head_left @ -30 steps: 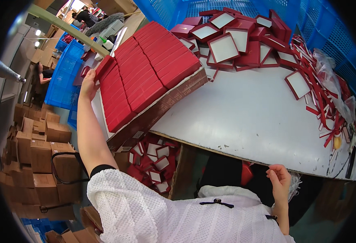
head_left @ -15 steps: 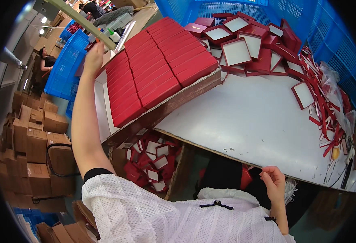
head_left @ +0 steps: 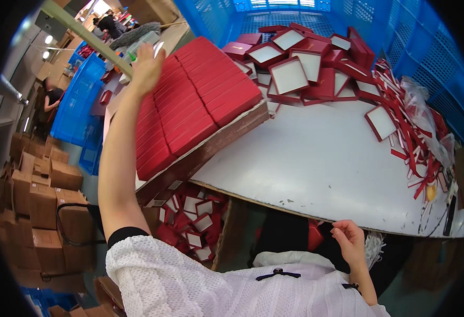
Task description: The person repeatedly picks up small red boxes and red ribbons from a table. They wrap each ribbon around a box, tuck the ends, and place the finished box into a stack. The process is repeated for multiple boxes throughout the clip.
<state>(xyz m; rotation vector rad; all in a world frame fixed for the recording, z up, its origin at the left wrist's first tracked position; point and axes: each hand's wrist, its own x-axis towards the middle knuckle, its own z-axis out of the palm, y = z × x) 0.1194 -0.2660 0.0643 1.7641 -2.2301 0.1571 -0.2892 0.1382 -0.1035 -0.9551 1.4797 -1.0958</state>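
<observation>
A shallow carton point(head_left: 216, 140) full of small red boxes point(head_left: 205, 79) in tight rows sits tilted on the table's left side. My left arm reaches along its left side. My left hand point(head_left: 148, 71) is at the far left corner of the rows, fingers stretched out and holding nothing that I can see. Whether it touches the red boxes I cannot tell. Down by the table's front edge, my right hand point(head_left: 351, 244) is loosely closed with thumb and forefinger together, nothing visible in it. Behind the carton lies a heap of red box parts with white insides point(head_left: 289, 75).
A large blue crate point(head_left: 427, 58) stands behind the heap on the white table point(head_left: 295, 158). Red ribbons point(head_left: 409, 137) and clear plastic lie at right. Below the carton, another box holds red box parts point(head_left: 195, 240). Left are a blue crate point(head_left: 76, 100), stacked cardboard boxes point(head_left: 44, 201) and another person point(head_left: 52, 98).
My left hand has moved right and toward me, from beyond the carton's left edge to the corner of the rows. My view has shifted slightly; the right hand stays near the table edge.
</observation>
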